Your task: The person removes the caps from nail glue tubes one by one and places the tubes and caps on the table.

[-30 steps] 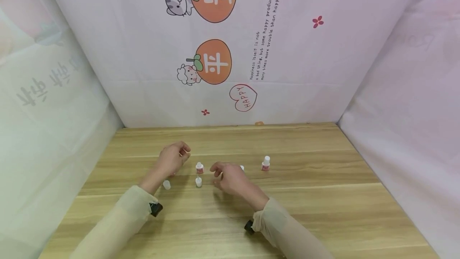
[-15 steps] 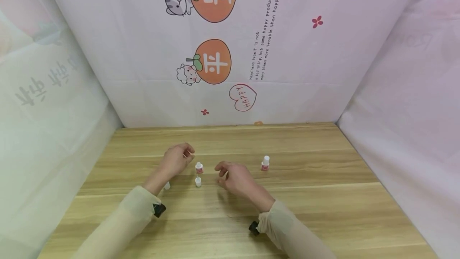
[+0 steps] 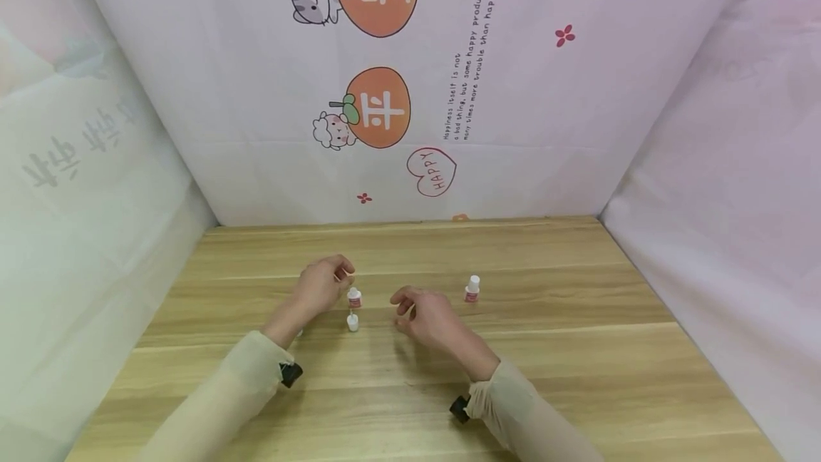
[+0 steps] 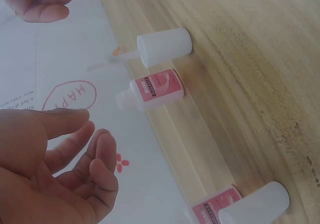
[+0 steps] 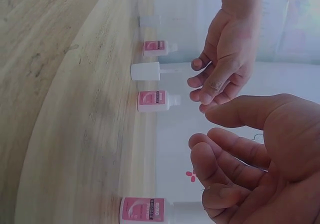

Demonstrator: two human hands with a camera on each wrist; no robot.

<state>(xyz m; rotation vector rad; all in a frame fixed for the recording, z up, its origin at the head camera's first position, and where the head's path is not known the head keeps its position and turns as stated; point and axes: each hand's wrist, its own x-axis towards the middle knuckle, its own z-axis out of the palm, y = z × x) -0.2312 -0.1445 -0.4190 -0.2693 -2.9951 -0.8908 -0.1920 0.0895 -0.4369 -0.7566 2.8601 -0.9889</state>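
Note:
My left hand [image 3: 323,285] hovers just behind and left of a small uncapped bottle [image 3: 355,298] with a pink label. Its fingers are loosely bent around nothing. In front of that bottle a white brush cap [image 3: 353,323] stands with its thin brush pointing up. To the right, my right hand [image 3: 431,316] is held above the table, also gripping nothing, fingers relaxed. A second uncapped pink-label bottle [image 4: 212,206] and its white cap [image 4: 255,204] appear in the left wrist view; my left arm mostly hides them from the head camera.
A capped bottle [image 3: 472,289] stands right of my right hand. Low in the right wrist view is a capped bottle [image 5: 142,210]; whether it is the same one, I cannot tell. White printed cloth [image 3: 513,91] rises behind the wooden table [image 3: 564,348].
Both hands have drifted slightly right, the left coming nearer the middle bottle. My left arm now covers more of the left cap. A white tip beside my right hand has gone out of sight.

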